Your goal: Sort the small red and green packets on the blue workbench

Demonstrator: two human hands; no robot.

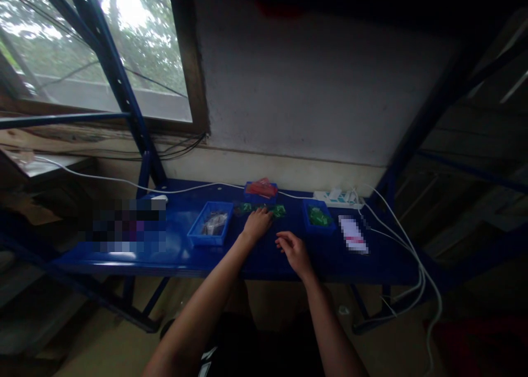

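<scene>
My left hand [258, 223] reaches forward over the blue table, its fingers stretched out and lying on a row of small clear packets. Green packets [279, 211] show to the right of its fingertips, and another green packet [246, 207] lies to the left. What is under the fingers is hidden. My right hand [293, 250] hovers close to the table, nearer to me, with loosely bent fingers slightly apart and nothing visible in them. Left of my hands is a blue bin [190, 236] of clear and grey packets [214, 223]. On the right, a blue bin [307, 223] contains green packets [319, 216].
Behind the packets, a small blue bin [259, 198] holds red packets [263, 187]. A white power strip [338, 198] with cables [412, 250] lies at the back right. A blurred phone-like object [353, 234] rests on the right, and a pixelated patch covers the table's left. Blue frame posts [119, 85] flank the table.
</scene>
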